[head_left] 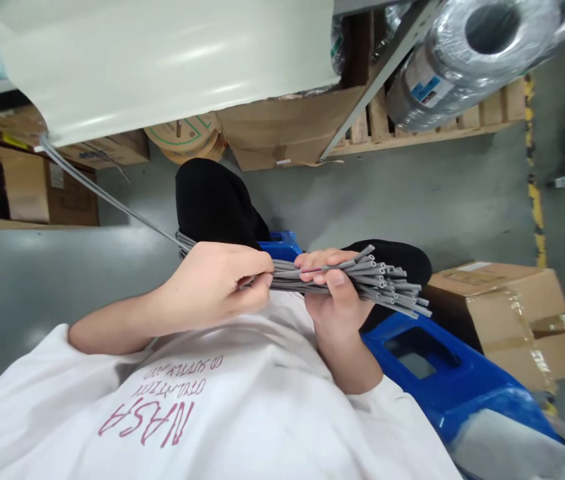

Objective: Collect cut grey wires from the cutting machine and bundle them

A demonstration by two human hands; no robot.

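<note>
A bundle of thin grey tubes (387,280) lies across my lap, its cut ends fanned out at the right. My right hand (337,287) is wrapped round the bundle near those ends, thumb on top. A short dark red mark shows on one tube by the fingers. Farther left, my left hand (232,277) is closed round the same bundle, with its fingertips pressed together. Beyond the left wrist, long grey strands (107,197) run up to the edge of a pale sheet (177,60).
Cardboard boxes stand at the left (47,190) and right (512,313). Wrapped rolls (462,60) rest on a wooden pallet (442,127) at the upper right. A blue plastic seat (477,373) is beneath me. A metal post (382,77) slants down behind my knees.
</note>
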